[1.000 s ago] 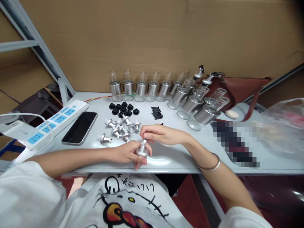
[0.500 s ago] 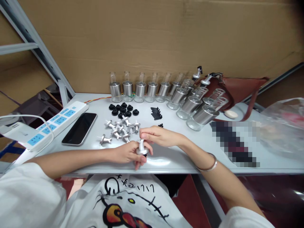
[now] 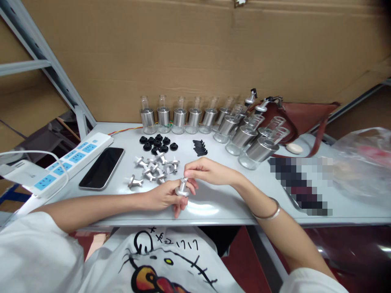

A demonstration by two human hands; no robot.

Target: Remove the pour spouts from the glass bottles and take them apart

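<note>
Clamped on metal spout w/ L hand; can't tell grip of R hand at top; could slip nearward if pushed off-ctr.

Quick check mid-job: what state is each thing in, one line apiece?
Left hand: closed around the held spout
Right hand: fingertips at the spout's top, exact grip unclear
Held spout: upright, off the table
Loose spouts: scattered, mostly clustered
Black stoppers: grouped together
Thin black pieces: lined up
Leftmost five bottles: upright, without spouts
Phone: flat, screen dark
</note>
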